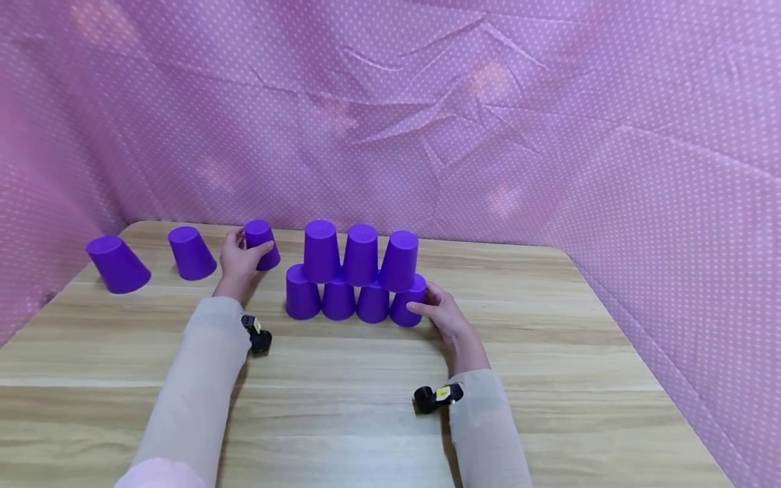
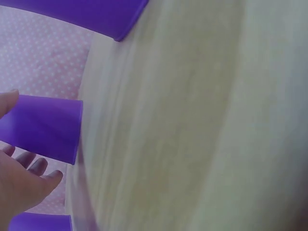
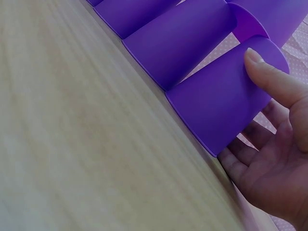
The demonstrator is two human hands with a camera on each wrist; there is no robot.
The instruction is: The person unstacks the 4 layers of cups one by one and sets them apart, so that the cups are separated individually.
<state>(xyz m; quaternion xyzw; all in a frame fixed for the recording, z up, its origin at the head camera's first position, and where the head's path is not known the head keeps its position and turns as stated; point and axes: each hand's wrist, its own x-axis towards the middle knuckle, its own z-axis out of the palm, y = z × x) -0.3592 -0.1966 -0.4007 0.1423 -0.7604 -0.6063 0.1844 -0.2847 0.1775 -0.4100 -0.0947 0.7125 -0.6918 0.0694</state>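
Note:
My left hand (image 1: 238, 259) is at an upside-down purple cup (image 1: 259, 245) left of the stack, thumb across its near side and fingers round the far side. In the left wrist view this cup (image 2: 45, 127) lies between the thumb and the fingers. With my right hand (image 1: 448, 315) I hold the bottom row's rightmost purple cup (image 1: 407, 301), thumb on its near face and fingers behind. The right wrist view has the thumb pressed near the upper end of that cup (image 3: 221, 96). Three inverted cups (image 1: 361, 255) stand on the bottom row (image 1: 338, 299) of several.
Two more upside-down purple cups (image 1: 191, 253) stand apart on the left of the wooden table (image 1: 342, 407). A pink dotted cloth (image 1: 390, 122) hangs behind the table and along its sides. Each sleeve carries a small black camera (image 1: 436, 398).

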